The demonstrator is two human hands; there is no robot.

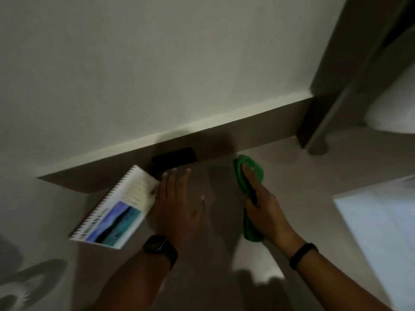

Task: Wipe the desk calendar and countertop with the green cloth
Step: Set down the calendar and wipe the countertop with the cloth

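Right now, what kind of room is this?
Probably a home or office nook: a grey countertop against a plain wall, with a spiral desk calendar on it. The picture is dim, so I can't be certain.

No legible text anywhere (blurred dark lettering on the desk calendar [116,212])

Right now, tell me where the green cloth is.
In the head view, the green cloth lies right of centre on the countertop, pressed under the right hand, across from the desk calendar.
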